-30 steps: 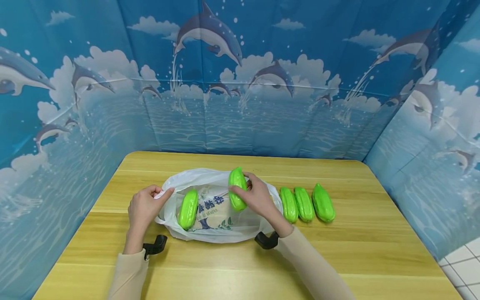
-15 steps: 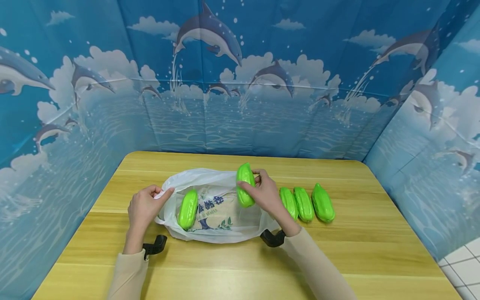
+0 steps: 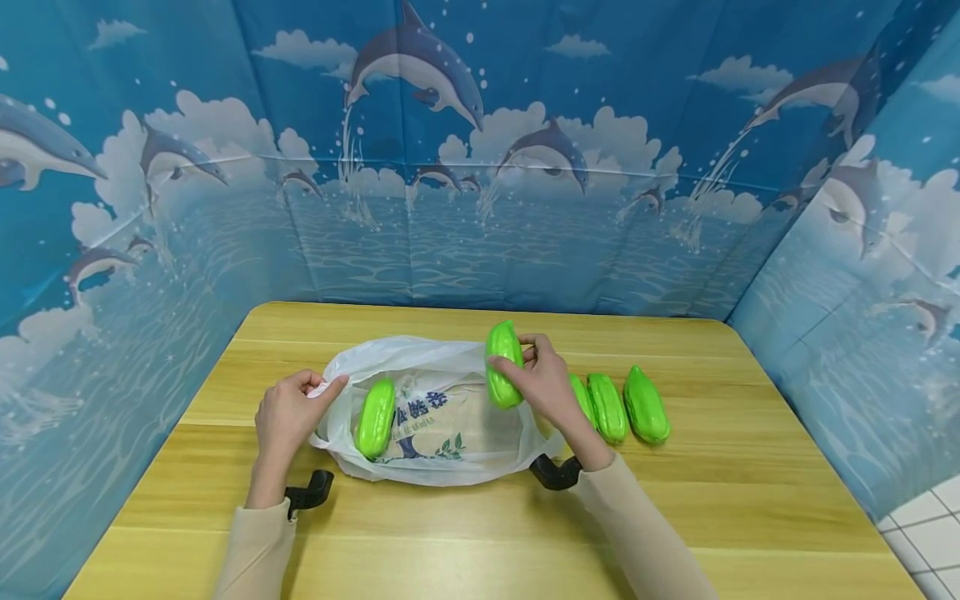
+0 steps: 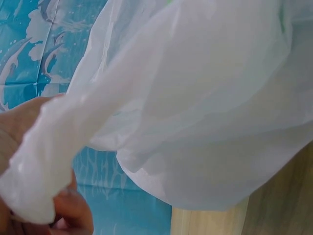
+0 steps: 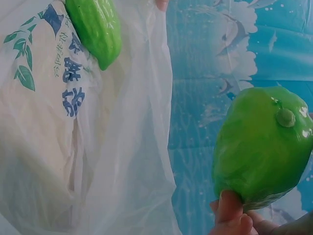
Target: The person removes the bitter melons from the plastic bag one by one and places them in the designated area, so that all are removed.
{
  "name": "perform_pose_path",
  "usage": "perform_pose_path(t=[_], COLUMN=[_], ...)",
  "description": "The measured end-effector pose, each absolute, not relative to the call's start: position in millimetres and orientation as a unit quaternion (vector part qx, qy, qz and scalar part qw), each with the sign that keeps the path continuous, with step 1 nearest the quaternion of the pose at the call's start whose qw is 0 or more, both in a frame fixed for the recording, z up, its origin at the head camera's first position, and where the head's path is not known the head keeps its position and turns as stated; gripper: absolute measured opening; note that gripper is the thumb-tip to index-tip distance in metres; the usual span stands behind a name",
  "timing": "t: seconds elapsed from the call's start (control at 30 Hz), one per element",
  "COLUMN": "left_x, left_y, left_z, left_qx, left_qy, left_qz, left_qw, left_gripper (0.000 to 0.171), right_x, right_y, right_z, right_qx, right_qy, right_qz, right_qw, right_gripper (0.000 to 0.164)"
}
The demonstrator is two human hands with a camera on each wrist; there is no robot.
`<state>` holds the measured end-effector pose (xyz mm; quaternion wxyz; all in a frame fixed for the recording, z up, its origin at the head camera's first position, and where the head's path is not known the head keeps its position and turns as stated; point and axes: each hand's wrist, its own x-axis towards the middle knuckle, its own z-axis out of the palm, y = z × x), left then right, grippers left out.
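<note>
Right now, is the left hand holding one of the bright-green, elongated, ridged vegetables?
No, the left hand pinches the edge of the white, translucent plastic bag in the head view.

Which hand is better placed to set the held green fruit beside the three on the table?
Probably the right hand: it grips the green fruit and is nearer those three fruits, while the left hand, farther off, holds the white bag.

R hand (image 5: 235, 219) grips green veg (image 5: 259, 147) nr white bag (image 5: 134, 147) w/ 2nd veg (image 5: 98, 32) inside.
</note>
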<state>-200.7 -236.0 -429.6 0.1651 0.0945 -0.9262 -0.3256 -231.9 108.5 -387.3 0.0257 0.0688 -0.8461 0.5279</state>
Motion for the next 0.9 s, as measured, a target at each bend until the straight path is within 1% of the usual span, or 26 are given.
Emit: perform_pose_path(t=[0.37,0.9], left_x=[-200,-201], left_y=[-236,-235], left_z=[-429,-430], left_qx=[0.098,0.094], left_qy=[-0.927,-0.925], left_qz=[-0.324,-0.33], left_qw=[0.163,0.163], left_gripper=[0.048,0.048], right_x=[-235,-238], right_y=[119,134], right_z=[-387,-385], right_qx=[0.049,0.025], right_qy=[-0.844,-0.841], right_qz=[0.533,0.538], right_qw=[0.029,0.048], right_gripper=[0.067,0.065])
